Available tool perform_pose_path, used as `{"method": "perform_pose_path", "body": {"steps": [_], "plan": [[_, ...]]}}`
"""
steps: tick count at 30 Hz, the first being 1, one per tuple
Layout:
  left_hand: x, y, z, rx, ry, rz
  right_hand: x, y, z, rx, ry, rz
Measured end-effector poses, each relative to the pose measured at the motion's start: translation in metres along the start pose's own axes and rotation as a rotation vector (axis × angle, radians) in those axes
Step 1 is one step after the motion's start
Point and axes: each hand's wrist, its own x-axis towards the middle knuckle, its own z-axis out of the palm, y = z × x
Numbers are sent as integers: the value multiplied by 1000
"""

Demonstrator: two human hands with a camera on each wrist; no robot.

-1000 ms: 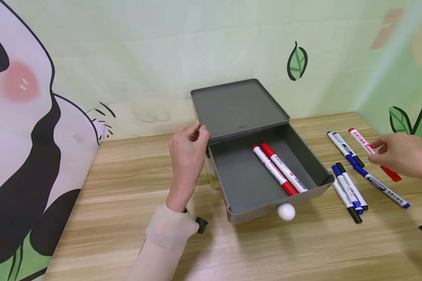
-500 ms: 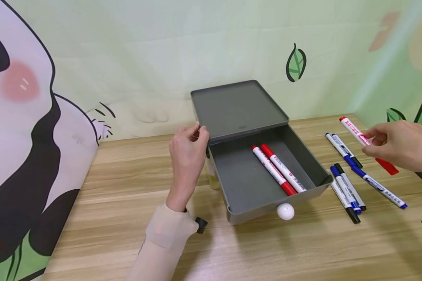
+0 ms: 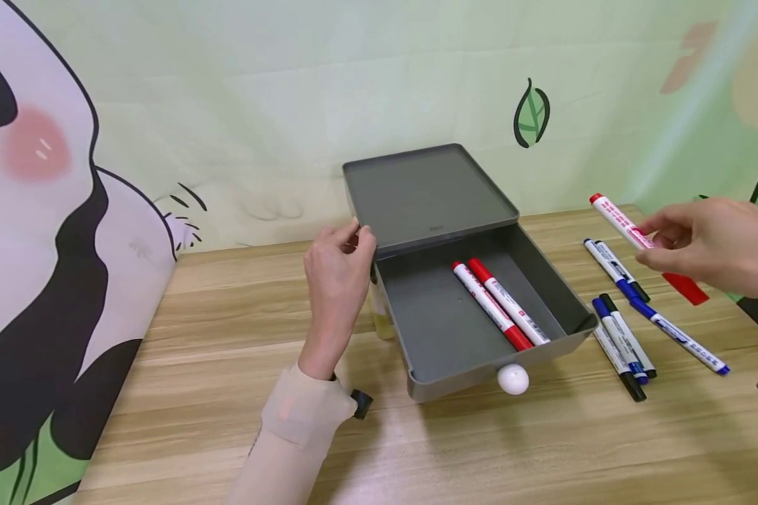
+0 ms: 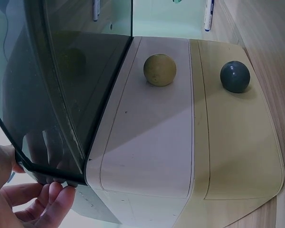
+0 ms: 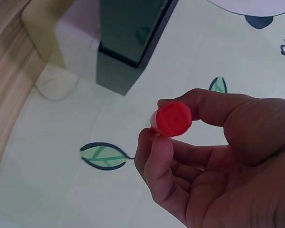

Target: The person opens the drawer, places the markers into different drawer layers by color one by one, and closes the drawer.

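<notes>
While the right hand [image 3: 716, 242] pinches it: red pen [image 3: 615, 219] hangs in the air, higher and nearer the gray drawer [image 3: 429, 337] than half a second ago.
Left hand [image 3: 337, 273]: same spot as then, pinching the corner of the gray top [image 3: 429, 196].
Drawer: two red pens [image 3: 493, 306] lie inside, side by side (they have not moved).
Wood table [image 3: 227, 337]: blue and black pens [image 3: 688, 343] lie there; the held pen is off the wood, but not inside the drawer.

Drawer [image 3: 442, 337] — smooth, matt plastic; marker [image 3: 617, 221] — smooth plastic; dark knob [image 4: 235, 77] glossy; tabletop [image 3: 227, 337] wood-grained, faint sheen.
</notes>
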Motion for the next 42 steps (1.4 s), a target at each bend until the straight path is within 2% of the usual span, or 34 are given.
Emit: {"method": "perform_pose_path", "body": {"steps": [7, 19, 38, 42], "plan": [[0, 1, 0, 2, -1, 3, -1, -20, -8, 32, 16, -30], [-2, 0, -1, -6, -4, -4, 2, -56, -13, 109, -25, -56], [-1, 1, -1, -12, -13, -10, 17, -94, -5, 268, -113, -156], [-1, 0, -1, -12, -15, -8, 16, -105, 0, 240, -132, -189]]}}
